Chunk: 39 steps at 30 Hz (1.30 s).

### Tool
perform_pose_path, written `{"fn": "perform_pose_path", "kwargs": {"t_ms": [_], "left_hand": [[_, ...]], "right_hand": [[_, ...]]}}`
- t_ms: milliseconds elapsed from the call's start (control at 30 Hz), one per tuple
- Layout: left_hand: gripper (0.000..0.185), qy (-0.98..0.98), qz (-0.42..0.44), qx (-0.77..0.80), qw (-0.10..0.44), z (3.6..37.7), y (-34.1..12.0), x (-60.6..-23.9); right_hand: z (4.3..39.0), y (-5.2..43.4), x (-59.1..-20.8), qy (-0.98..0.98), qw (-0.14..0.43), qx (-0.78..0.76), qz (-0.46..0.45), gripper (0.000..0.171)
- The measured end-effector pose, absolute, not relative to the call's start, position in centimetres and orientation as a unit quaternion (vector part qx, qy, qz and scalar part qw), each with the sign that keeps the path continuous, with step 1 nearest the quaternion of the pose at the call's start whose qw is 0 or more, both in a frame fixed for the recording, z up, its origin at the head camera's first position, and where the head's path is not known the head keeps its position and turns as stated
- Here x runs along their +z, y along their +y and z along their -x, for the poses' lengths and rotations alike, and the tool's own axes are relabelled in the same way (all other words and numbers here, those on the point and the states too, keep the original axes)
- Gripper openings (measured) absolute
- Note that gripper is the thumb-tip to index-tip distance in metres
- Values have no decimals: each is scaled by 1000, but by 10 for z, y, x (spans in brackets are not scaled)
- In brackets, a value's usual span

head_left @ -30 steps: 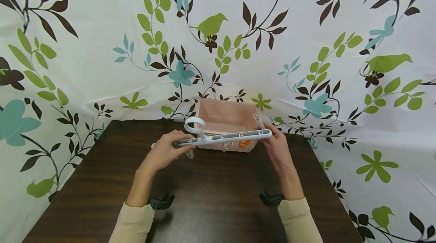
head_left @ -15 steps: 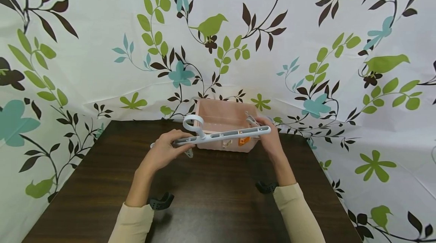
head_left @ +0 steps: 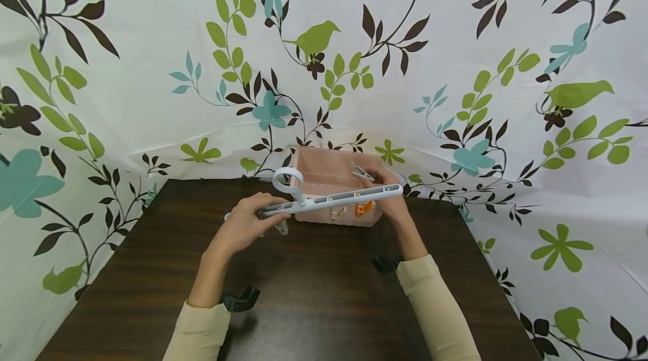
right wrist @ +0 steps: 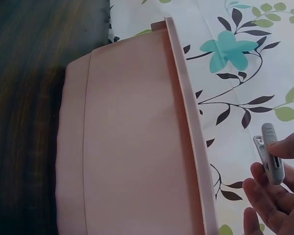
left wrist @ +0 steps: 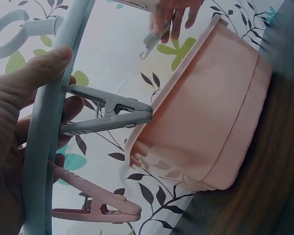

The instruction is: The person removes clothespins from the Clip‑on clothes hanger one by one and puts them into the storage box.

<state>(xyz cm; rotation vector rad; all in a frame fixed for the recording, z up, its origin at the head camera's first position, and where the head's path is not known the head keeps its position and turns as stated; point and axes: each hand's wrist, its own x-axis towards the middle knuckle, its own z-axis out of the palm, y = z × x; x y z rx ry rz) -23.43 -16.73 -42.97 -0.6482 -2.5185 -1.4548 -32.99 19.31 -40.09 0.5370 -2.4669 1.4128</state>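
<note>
In the head view my left hand [head_left: 247, 221] grips a pale blue clip hanger [head_left: 349, 198] near its left end. A ring-shaped hook [head_left: 288, 181] rises from the bar. Below the bar appear an orange clip [head_left: 363, 209] and a pale clip [head_left: 337, 213]. The left wrist view shows a grey clip [left wrist: 110, 115] and a pink clip [left wrist: 100, 200] on the hanger beside my fingers. My right hand [head_left: 388, 203] pinches a loose grey clothespin [head_left: 362, 173] above a pink basket [head_left: 324, 161], behind the hanger's right end. Thumb and fingers hold that clothespin in the right wrist view.
The basket stands at the back of a dark wooden table [head_left: 309, 293], close to a patterned cloth backdrop [head_left: 152, 96]. The hanger crosses in front of the basket's near wall, partly hiding it.
My right hand has moved left with the grey clothespin, from beside the hanger's right end to over the basket. My left hand and the hanger have hardly moved.
</note>
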Motion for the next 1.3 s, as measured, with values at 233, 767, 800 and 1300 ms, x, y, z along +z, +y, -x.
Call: {"fn": "perform_pose_path", "kwargs": {"t_ms": [233, 767, 800, 1300], "left_hand": [[29, -845, 209, -488, 70, 234, -165, -430], [33, -845, 208, -486, 74, 235, -169, -428], [33, -846, 208, -486, 74, 235, -170, -428], [34, -838, 214, -497, 68, 235, -170, -430]], "right_hand": [[334, 187, -405, -844, 125, 484, -192, 32], [365, 192, -433, -854, 145, 461, -191, 32], [366, 192, -433, -855, 147, 459, -189, 32], [355, 190, -422, -867, 143, 445, -173, 28]]}}
